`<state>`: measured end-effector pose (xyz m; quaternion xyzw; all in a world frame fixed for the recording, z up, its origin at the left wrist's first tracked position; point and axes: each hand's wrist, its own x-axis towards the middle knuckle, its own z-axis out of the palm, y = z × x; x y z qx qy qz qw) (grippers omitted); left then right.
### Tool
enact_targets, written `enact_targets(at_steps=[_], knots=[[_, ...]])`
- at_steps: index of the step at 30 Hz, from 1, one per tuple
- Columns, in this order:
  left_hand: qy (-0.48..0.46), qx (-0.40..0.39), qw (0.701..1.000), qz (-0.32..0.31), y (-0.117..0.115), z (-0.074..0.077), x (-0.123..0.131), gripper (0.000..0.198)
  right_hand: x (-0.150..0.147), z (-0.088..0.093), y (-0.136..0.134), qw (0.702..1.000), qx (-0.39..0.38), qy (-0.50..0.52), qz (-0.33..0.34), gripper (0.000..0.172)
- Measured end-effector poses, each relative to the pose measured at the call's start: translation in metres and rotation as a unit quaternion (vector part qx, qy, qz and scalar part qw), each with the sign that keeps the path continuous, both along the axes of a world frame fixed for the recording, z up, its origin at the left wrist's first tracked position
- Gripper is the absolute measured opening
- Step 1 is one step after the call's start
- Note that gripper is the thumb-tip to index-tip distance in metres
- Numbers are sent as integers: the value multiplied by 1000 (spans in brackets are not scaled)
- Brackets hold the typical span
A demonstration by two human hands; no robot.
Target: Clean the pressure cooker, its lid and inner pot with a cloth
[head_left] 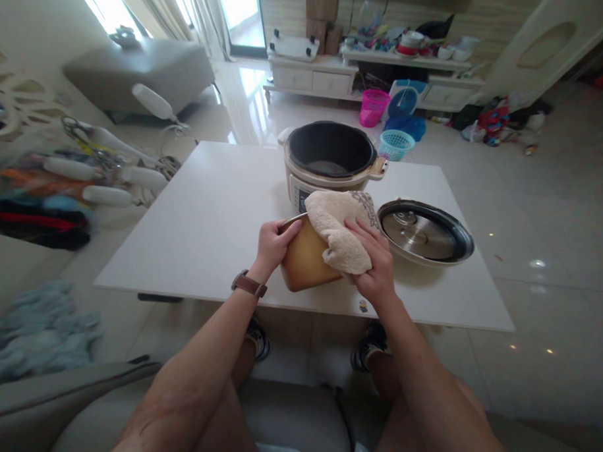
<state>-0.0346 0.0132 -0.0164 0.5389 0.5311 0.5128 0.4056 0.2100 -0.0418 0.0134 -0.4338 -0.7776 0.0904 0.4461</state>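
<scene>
My left hand [275, 245] grips the left rim of a tan inner pot [305, 262] that rests tilted at the near edge of the white table [202, 216]. My right hand [374, 260] presses a cream towel [338, 228] over the pot's rim and right side, fingers closed on the cloth. Just behind stands a cream rice cooker body [329, 162] with a dark, open cavity. Its steel lid [425, 231] lies flat on the table to the right of my right hand.
Scissors, white-handled tools and coloured cloths [82, 174] crowd a surface at the left. A pink basket [374, 107] and a blue basket [395, 143] sit on the floor beyond the table. My knees and shoes show below the table edge.
</scene>
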Motion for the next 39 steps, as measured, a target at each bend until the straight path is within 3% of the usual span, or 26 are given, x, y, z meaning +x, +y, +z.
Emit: enact_targets(at_steps=[10, 17, 26, 30, 35, 39], knots=[[-45, -9, 999, 23, -1, -6, -1, 57, 5, -15, 9, 982, -73, 167, -51, 48], [-49, 16, 998, 47, -2, -19, -3, 60, 9, -31, 21, 922, -164, 326, -129, 46], [-68, 23, 996, 57, 2, -33, -2, 64, 12, -42, 34, 840, -238, 433, -223, 53], [-31, 31, 999, 27, 3, -22, -1, 54, 17, -49, 37, 828, -239, 455, -225, 52], [51, 68, 996, 33, -3, 0, 4, 46, 20, -52, 39, 831, -240, 448, -226, 50], [23, 69, 997, 40, -3, 4, 7, 52, 17, -51, 38, 836, -242, 438, -224, 51]])
